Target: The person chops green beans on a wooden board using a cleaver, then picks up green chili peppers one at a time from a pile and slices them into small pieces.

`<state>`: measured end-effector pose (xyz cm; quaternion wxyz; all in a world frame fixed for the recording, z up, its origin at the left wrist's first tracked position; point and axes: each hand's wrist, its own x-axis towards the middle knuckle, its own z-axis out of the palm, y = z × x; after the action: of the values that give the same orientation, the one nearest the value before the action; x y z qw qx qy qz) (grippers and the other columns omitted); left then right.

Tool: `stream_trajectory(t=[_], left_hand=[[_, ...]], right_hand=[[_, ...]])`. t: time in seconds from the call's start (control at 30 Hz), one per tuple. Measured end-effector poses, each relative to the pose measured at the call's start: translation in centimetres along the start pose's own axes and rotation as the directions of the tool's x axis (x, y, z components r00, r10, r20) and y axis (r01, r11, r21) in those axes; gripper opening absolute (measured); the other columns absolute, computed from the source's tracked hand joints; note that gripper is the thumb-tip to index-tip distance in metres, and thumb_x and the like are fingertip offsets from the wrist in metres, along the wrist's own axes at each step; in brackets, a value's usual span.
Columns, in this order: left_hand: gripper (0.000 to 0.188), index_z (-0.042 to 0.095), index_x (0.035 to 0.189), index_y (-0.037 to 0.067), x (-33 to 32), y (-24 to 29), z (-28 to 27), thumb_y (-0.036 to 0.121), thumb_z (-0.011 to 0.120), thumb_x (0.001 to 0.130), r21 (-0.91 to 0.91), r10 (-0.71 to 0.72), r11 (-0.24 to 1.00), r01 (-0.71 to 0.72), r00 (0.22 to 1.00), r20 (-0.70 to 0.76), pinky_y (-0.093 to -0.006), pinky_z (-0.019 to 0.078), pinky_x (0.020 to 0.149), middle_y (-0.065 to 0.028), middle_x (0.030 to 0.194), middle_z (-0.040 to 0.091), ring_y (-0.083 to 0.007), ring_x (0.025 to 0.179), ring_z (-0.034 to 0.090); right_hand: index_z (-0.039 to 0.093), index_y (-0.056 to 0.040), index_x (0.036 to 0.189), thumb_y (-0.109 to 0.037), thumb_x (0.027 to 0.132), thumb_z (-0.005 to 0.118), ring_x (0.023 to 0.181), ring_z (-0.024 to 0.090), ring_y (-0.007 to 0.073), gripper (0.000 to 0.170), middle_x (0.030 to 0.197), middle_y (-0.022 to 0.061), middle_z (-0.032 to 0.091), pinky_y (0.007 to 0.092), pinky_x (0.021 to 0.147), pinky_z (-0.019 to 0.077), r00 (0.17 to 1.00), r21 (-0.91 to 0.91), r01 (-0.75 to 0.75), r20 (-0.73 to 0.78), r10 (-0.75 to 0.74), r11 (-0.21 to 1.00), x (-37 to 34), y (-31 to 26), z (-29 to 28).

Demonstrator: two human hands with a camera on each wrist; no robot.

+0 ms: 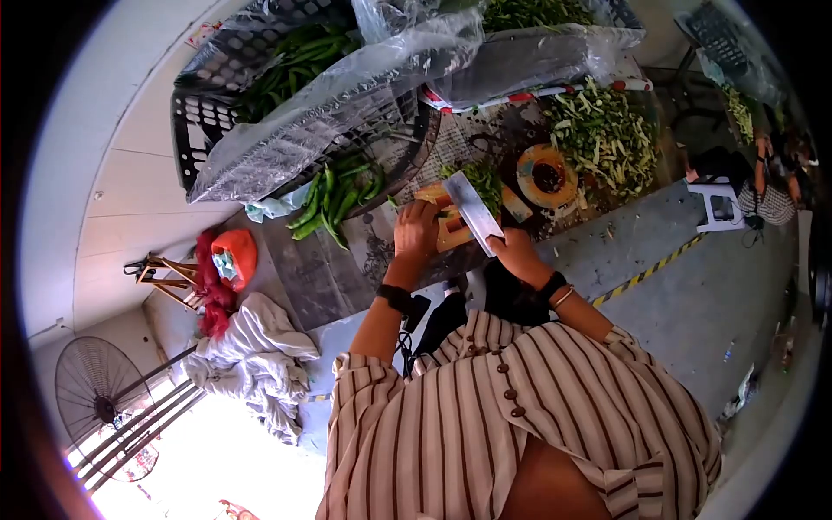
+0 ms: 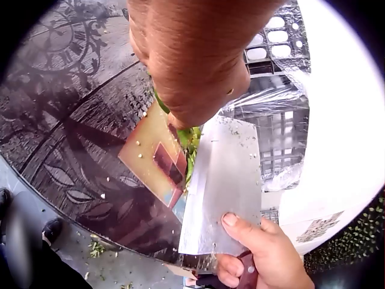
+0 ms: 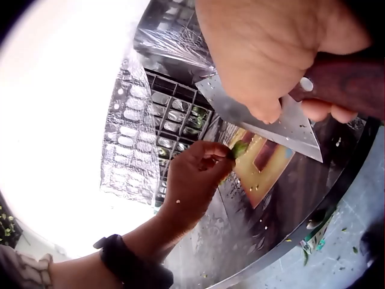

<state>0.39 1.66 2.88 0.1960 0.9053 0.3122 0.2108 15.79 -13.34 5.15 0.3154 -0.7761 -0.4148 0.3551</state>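
Note:
The right hand grips the dark red handle of a broad cleaver, its thumb on the blade. The left hand pinches a green pepper between thumb and fingertips, over a patterned orange-yellow board. In the left wrist view the blade stands beside cut green pieces near the left fingers, which are partly hidden behind the hand. Whole green peppers lie on the table left of the left hand.
Chopped pepper pieces are heaped on the table at the right, beside a round orange-rimmed object. Plastic-lined black crates line the far side. Another person is at the far right, near a white stool.

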Motion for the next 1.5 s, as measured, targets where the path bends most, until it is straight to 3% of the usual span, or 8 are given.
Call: stream_trajectory(t=[0.07, 0.4, 0.5, 0.6, 0.67, 0.9, 1.4, 1.5], left_hand=[[0.012, 0.058, 0.081, 0.008, 0.0, 0.1, 0.3, 0.004, 0.058, 0.07, -0.099, 0.001, 0.995, -0.001, 1.0, 0.004, -0.0378, 0.0455, 0.069, -0.0075, 0.084, 0.055, -0.0282, 0.08, 0.054], [0.016, 0.062, 0.086, 0.01, -2.6, -0.3, 1.8, 0.005, 0.061, 0.07, -0.095, -0.033, 0.995, 0.031, 0.999, -0.023, -0.0345, 0.0486, 0.069, -0.0044, 0.09, 0.058, -0.0259, 0.084, 0.056], [0.016, 0.063, 0.085, 0.011, -2.6, 0.0, 1.8, 0.006, 0.062, 0.07, -0.112, -0.032, 0.993, 0.025, 0.998, -0.06, -0.0342, 0.0487, 0.069, -0.0037, 0.091, 0.058, -0.0254, 0.083, 0.057], [0.016, 0.064, 0.084, 0.011, -2.7, 0.4, 1.6, 0.007, 0.064, 0.069, -0.127, -0.06, 0.991, 0.049, 0.995, -0.085, -0.0345, 0.0488, 0.069, -0.0033, 0.091, 0.058, -0.0255, 0.083, 0.057], [0.016, 0.063, 0.084, 0.011, -2.8, 0.6, 1.4, 0.007, 0.064, 0.069, -0.111, -0.084, 0.991, 0.076, 0.995, -0.061, -0.0344, 0.049, 0.068, -0.0034, 0.09, 0.059, -0.0253, 0.084, 0.057], [0.014, 0.062, 0.082, 0.011, -3.0, 0.3, 2.0, 0.008, 0.064, 0.068, -0.129, -0.09, 0.989, 0.072, 0.986, -0.14, -0.0344, 0.0491, 0.068, -0.0038, 0.09, 0.059, -0.026, 0.083, 0.058], [0.011, 0.06, 0.078, 0.011, -3.1, 0.0, 1.9, 0.009, 0.063, 0.067, -0.198, -0.114, 0.976, 0.086, 0.985, -0.133, -0.0363, 0.0484, 0.063, -0.005, 0.082, 0.056, -0.0278, 0.077, 0.056], [0.012, 0.061, 0.079, 0.01, -3.0, 0.3, 1.7, 0.009, 0.063, 0.066, -0.208, -0.116, 0.974, 0.091, 0.987, -0.111, -0.0356, 0.0488, 0.064, -0.0051, 0.085, 0.057, -0.0275, 0.08, 0.057]], right_hand=[[0.057, 0.006, 0.069, -0.023, 0.078, 0.054, 0.06, 0.055, 0.0392, 0.03, 0.063, 0.0244, 0.055, 0.0441, 0.056, 0.0425, 0.999, -0.006, 0.045, -0.027, -0.045, 0.999, -0.2, -0.1, -0.2], [0.056, 0.0065, 0.069, -0.024, 0.078, 0.054, 0.06, 0.055, 0.0386, 0.032, 0.063, 0.0235, 0.055, 0.0431, 0.056, 0.0425, 0.999, -0.007, -0.015, 0.038, 0.016, 1.0, 0.1, 0.3, -0.4], [0.056, 0.0059, 0.068, -0.024, 0.079, 0.054, 0.06, 0.055, 0.0389, 0.032, 0.063, 0.0231, 0.055, 0.0437, 0.056, 0.0422, 0.999, -0.046, 0.05, -0.006, -0.05, 0.998, 0.2, -0.8, -0.5], [0.056, 0.0035, 0.068, -0.022, 0.08, 0.054, 0.061, 0.055, 0.0387, 0.028, 0.064, 0.022, 0.055, 0.0448, 0.057, 0.0427, 0.996, -0.194, 0.056, 0.074, -0.042, 0.979, 0.8, -1.8, -0.5], [0.056, 0.0012, 0.068, -0.02, 0.08, 0.054, 0.063, 0.055, 0.0383, 0.024, 0.065, 0.0206, 0.055, 0.0458, 0.059, 0.0436, 0.982, -0.288, 0.176, 0.12, -0.147, 0.941, 1.2, -1.9, -0.3], [0.056, 0.0007, 0.07, -0.015, 0.079, 0.053, 0.067, 0.056, 0.0377, 0.019, 0.068, 0.0196, 0.057, 0.0457, 0.06, 0.0447, 0.962, -0.35, 0.252, 0.189, -0.195, 0.902, 2.5, -3.6, 0.6], [0.056, -0.0001, 0.073, -0.014, 0.079, 0.054, 0.066, 0.057, 0.038, 0.015, 0.07, 0.0196, 0.057, 0.0444, 0.06, 0.0458, 0.917, -0.531, 0.289, 0.393, -0.071, 0.796, 4.0, -5.0, 1.4], [0.056, 0.0002, 0.076, -0.015, 0.08, 0.054, 0.066, 0.057, 0.0382, 0.016, 0.069, 0.0198, 0.058, 0.0442, 0.06, 0.046, 0.929, -0.424, 0.342, 0.284, -0.236, 0.839, 4.6, -4.0, 2.7]])
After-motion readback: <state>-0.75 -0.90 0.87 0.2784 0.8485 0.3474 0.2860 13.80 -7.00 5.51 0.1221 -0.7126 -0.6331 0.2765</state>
